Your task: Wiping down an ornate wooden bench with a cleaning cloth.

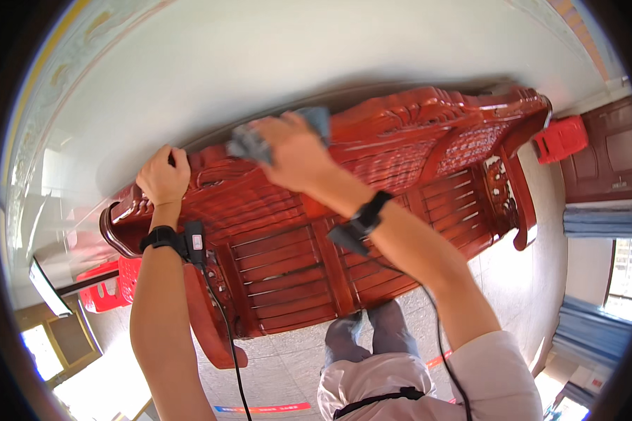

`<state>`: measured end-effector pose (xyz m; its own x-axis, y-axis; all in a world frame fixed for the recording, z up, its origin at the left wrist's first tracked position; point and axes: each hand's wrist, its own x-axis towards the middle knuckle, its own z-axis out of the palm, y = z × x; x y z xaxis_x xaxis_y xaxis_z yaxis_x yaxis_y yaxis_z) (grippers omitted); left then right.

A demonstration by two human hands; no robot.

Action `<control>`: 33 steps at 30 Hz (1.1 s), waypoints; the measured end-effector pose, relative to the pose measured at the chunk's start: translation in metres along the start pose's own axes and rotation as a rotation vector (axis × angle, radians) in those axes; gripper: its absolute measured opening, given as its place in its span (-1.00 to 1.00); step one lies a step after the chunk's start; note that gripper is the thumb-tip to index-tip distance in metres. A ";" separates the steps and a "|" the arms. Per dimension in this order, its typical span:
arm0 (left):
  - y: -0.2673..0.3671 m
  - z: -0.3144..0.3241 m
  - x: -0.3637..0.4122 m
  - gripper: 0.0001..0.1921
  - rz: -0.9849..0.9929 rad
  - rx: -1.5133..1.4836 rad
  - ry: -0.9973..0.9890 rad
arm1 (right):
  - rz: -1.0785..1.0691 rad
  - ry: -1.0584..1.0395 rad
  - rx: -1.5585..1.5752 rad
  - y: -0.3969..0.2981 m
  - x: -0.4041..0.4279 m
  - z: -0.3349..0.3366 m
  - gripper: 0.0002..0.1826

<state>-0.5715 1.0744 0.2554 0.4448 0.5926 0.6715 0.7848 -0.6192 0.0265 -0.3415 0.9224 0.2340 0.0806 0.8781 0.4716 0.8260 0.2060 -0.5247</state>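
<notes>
A carved, glossy red-brown wooden bench (289, 289) stands before me, its tall backrest (389, 118) close to the wall. My left hand (163, 176) grips the top rail near the left end, fingers curled over the wood. Farther right, my right hand (292, 152) presses a grey-blue cloth (316, 121) onto the top of the backrest. The cloth is bunched under the palm and sticks out on both sides of the fingers. Slight blur covers this hand. Each wrist wears a black strap with a small device and a cable.
The pale glossy wall (295, 47) rises right behind the backrest. Red plastic stools (561, 139) stand beyond the right end, and red plastic seats (102, 287) beyond the left. Black cables (224, 310) hang from my wrists across the bench. A brown door (605, 152) is at the right.
</notes>
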 end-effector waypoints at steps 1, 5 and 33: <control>-0.007 -0.004 -0.003 -0.77 -0.007 0.025 -0.021 | -0.021 -0.001 -0.125 0.018 -0.008 -0.019 -0.40; -0.008 -0.003 -0.003 -0.77 0.044 0.055 -0.006 | -0.119 0.142 -0.490 0.076 -0.043 -0.117 -0.45; 0.003 -0.008 -0.002 -0.81 0.109 0.011 0.025 | 0.658 0.971 0.701 -0.004 -0.047 0.027 -0.11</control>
<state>-0.5729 1.0673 0.2604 0.5166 0.5092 0.6884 0.7374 -0.6731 -0.0555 -0.3639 0.8918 0.1948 0.9412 0.3037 0.1482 0.0528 0.3010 -0.9522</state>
